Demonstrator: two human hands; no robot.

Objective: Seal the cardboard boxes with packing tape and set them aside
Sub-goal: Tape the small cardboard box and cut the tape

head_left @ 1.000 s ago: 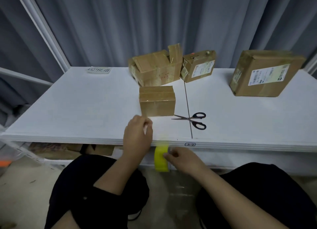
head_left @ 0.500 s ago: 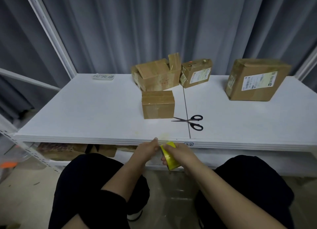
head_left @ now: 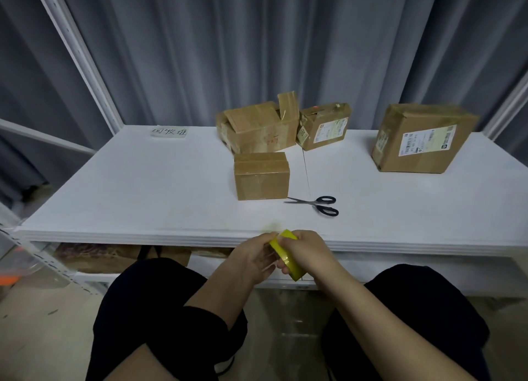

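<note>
Both hands meet just off the near edge of the table [head_left: 143, 198], in front of the person's knees, and hold the yellow tape [head_left: 278, 246] between them. The right hand [head_left: 310, 252] grasps the roll, fingers wrapped round it from the right. The left hand [head_left: 251, 256] pinches the roll's upper left edge with thumb and curled fingers. The roll is tilted, its top towards the table edge. Beyond the hands, near the table's middle, a small box [head_left: 261, 178] stands closed. Scissors [head_left: 318, 205] lie just to its right, blades pointing left at the box's near corner. Just behind the small box sits an open box [head_left: 258, 130] with its flaps up. A labelled box [head_left: 324, 128] touches its right side. A big box [head_left: 423, 139] with a white label stands well apart at the far right. At far left a paper note [head_left: 169, 131] lies flat. A grey curtain [head_left: 257, 43] hangs behind the table.
</note>
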